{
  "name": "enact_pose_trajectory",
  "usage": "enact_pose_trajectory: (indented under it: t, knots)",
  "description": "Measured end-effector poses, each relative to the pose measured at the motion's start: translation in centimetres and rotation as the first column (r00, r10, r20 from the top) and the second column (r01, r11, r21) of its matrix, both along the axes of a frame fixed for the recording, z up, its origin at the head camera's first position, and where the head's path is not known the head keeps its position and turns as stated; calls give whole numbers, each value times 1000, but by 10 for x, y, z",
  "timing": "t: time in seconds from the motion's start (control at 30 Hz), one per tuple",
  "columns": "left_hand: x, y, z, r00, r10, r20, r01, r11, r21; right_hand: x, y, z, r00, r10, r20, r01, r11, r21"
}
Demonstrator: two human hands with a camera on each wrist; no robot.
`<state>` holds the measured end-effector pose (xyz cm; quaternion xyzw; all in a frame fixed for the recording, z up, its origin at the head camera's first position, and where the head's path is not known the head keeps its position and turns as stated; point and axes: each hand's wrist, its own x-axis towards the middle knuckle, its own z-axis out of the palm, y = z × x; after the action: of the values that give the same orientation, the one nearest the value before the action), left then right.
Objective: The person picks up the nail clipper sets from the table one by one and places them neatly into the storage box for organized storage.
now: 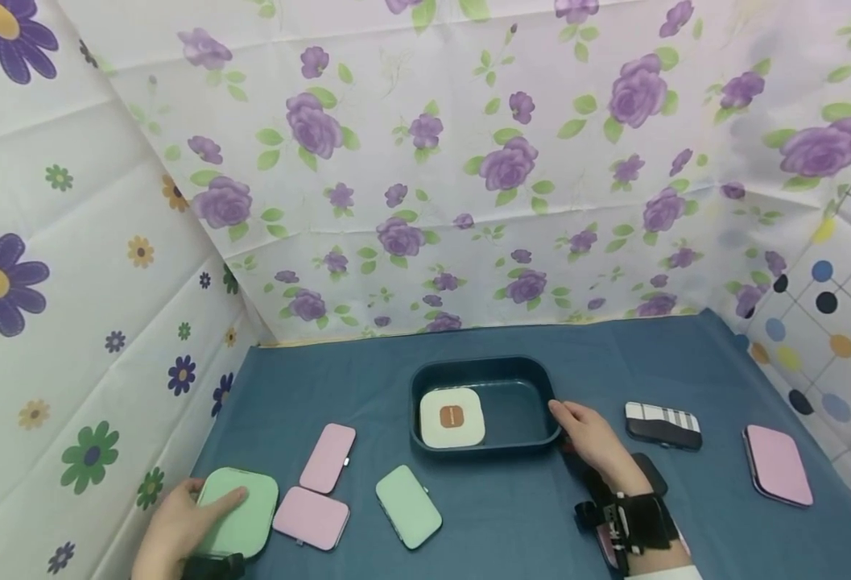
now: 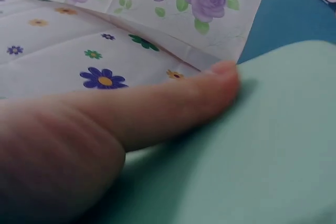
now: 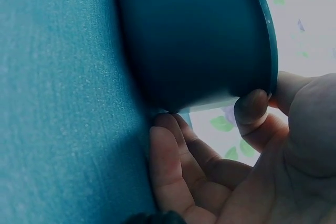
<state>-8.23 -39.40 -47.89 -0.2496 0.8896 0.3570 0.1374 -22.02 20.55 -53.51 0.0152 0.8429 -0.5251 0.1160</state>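
Observation:
My left hand point(image 1: 182, 524) holds a mint-green square case point(image 1: 247, 511) at the front left, its thumb across the top and its other fingers at the left edge. The left wrist view shows that thumb against the green lid point(image 2: 273, 129) up close. At the middle of the table stands a dark blue rectangular tray point(image 1: 515, 441) with a white rounded-square case point(image 1: 452, 435) in its left part; a brown label marks the lid. My right hand point(image 1: 595, 439) pinches the tray's right rim; in the right wrist view the lower fingers point(image 3: 168, 166) curl by the tray's base.
Two pink cases point(image 1: 328, 457) and a smaller green case point(image 1: 409, 507) lie between my left hand and the tray. To the right are a black-and-white striped case point(image 1: 663, 425) and another pink case point(image 1: 778, 466). Dark and pink items sit partly hidden under my right forearm. Patterned cloth walls surround the table.

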Motion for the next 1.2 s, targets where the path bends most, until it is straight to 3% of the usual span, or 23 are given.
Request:
enact_pose_trajectory:
  t: [0.13, 0.3, 0.63, 0.87, 1.2]
  knots:
    - [2, -1, -6, 1000, 13, 17, -14, 999, 52, 0, -1, 1, 1000, -1, -2, 1, 1000, 2]
    - [4, -1, -11, 1000, 22, -9, -22, 998, 52, 1, 0, 0, 1000, 2, -6, -2, 1000, 0]
    - [5, 4, -14, 993, 114, -30, -110, 989, 100, 1, 2, -2, 1000, 2, 1, -2, 1000, 0]
    - [2, 16, -2, 981, 177, -83, -164, 976, 140, -1, 3, -1, 1000, 9, 5, -9, 1000, 6]
    - [-14, 41, 33, 957, 234, -169, -195, 956, 218, 0, 0, 2, 1000, 6, 1, -6, 1000, 6]
